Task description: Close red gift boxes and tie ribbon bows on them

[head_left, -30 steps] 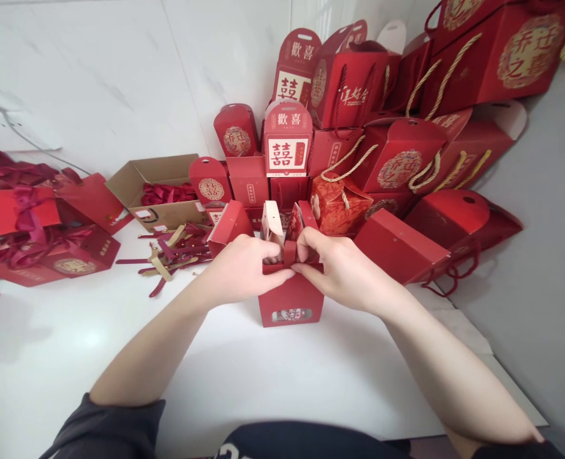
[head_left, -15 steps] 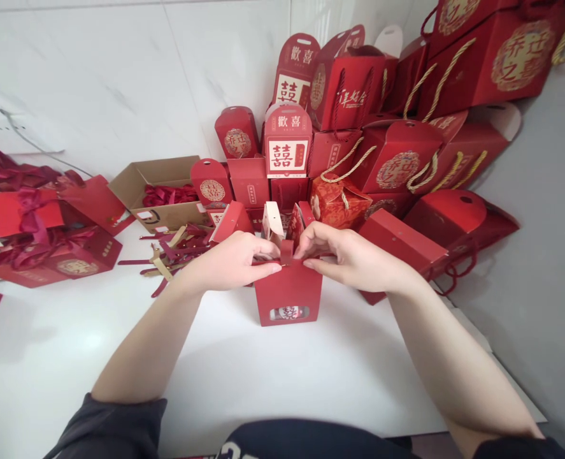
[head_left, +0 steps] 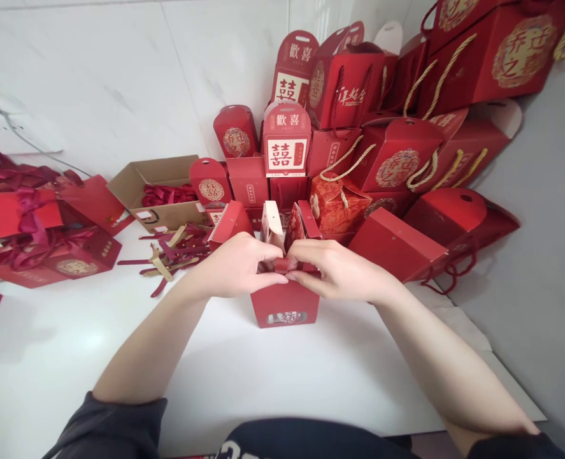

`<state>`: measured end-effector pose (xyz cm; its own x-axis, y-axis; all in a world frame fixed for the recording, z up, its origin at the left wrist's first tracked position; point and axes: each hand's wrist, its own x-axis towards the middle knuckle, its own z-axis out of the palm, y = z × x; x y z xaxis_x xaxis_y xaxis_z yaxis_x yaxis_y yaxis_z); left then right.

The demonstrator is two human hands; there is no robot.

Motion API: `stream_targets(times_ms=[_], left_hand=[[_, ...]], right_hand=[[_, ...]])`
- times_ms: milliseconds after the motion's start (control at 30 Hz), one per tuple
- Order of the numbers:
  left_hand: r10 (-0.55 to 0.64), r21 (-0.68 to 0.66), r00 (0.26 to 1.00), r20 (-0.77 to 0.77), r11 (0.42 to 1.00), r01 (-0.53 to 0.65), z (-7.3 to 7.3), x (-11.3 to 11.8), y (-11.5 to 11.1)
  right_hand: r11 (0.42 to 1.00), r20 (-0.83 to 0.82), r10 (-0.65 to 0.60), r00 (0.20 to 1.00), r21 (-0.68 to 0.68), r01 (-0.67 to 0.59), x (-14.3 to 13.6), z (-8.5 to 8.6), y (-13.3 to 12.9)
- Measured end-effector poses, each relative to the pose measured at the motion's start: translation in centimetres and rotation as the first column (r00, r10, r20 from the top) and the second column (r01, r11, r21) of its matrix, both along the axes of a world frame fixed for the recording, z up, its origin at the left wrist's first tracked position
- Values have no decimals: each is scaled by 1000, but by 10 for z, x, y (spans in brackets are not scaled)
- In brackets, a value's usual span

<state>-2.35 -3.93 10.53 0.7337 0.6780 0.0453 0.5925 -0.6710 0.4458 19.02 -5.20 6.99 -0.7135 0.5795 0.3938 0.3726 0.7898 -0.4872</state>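
A red gift box [head_left: 286, 303] with a small clear window near its base stands upright on the white table in front of me. At its top edge is a short red strap [head_left: 282, 265], bent into a loop. My left hand [head_left: 241, 266] pinches the strap's left side between thumb and fingers. From the right, my right hand [head_left: 337, 268] is closed on the other side of it, fingertips nearly meeting the left ones. The hands hide most of the box's top edge.
Behind stand several red gift boxes [head_left: 286, 140], stacked against the wall. Loose maroon and gold straps [head_left: 170, 252] lie to the left, near an open cardboard box [head_left: 167, 167] holding red ribbon. Ribboned boxes [head_left: 79, 255] sit farther left. A grey wall [head_left: 540, 255] bounds the right.
Both hands have come closer together and slightly down over the box top. The strap loop sits lower between the fingertips. The pink-red box at right appears shifted or less covered.
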Motion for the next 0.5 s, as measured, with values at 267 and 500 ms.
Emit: stream_targets(times_ms=[267,500], left_hand=[[-30,-81,999,-20,996,29,8,-8,0],[35,-68,997,-63,997,-39,7,-10,-2]], right_hand=[[999,-4,-3,1000,-38,3,1,2,-3],[995,16,-52,998,-88,54,1,6,-6]])
